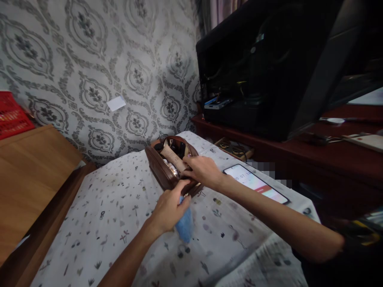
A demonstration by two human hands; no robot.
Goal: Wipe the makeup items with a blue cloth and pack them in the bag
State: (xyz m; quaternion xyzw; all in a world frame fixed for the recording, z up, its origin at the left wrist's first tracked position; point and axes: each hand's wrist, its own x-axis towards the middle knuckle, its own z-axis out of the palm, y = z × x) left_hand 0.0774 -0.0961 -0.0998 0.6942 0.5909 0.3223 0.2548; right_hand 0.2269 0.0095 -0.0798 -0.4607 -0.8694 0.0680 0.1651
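A brown cosmetic bag lies unzipped on the patterned cloth, its near end toward me. Inside it a beige tube lies among dark and pale small containers. My left hand is closed on the bag's near end, thumb and fingers pinching its edge. At the near right rim, my right hand has its fingers curled over the opening, beside the tube's lower end; its fingertips are partly hidden. A fluffy blue piece hangs below the bag, next to my left hand.
Right of the bag lies a phone with its screen lit. A large black screen stands on a dark red desk. Wooden furniture with a red basket is at the left. A patterned wall rises behind.
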